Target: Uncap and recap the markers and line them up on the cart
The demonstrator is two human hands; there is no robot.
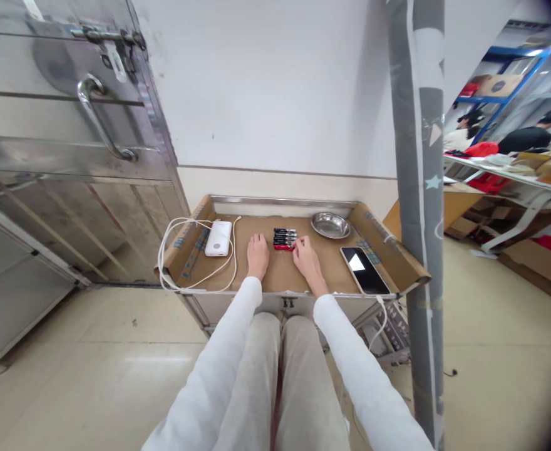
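A short stack of black markers lies side by side on the brown cardboard lining of a small cart top, with a red marker at the near side of the row. My right hand is at the row's right end, its fingertips closed on the end of the red marker. To the left of the markers, my left hand rests palm down on the cardboard, fingers stretched forward and holding nothing.
A white power bank with a looped white cable lies at left. At right are a round metal dish and a phone. A wrapped grey pole stands beside the cart. People sit far right.
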